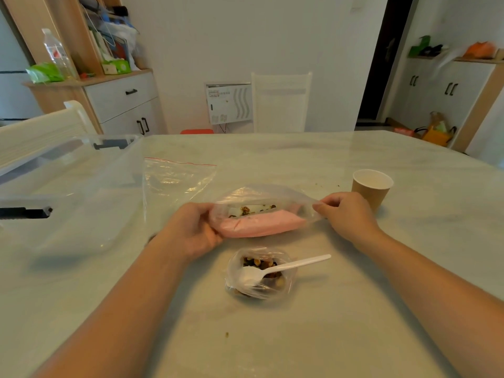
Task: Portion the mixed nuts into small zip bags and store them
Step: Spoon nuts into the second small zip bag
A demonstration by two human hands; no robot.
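Soft, even daylight is filling the room, moderately bright, no harsh shadows. Faint soft shadows are sitting under the forearms. The glossy tabletop (pixel 300 336) is reflecting a pale sheen toward the far right corner. The clear storage bin (pixel 68 181) is throwing glare streaks. Wide-angle distortion is bending edges. Overall focus is looking slightly soft, with the background right shelf blurring.

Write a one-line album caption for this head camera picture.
Both hands, left and right, hold the pink nut bag open above a spoon in a smaller bag.
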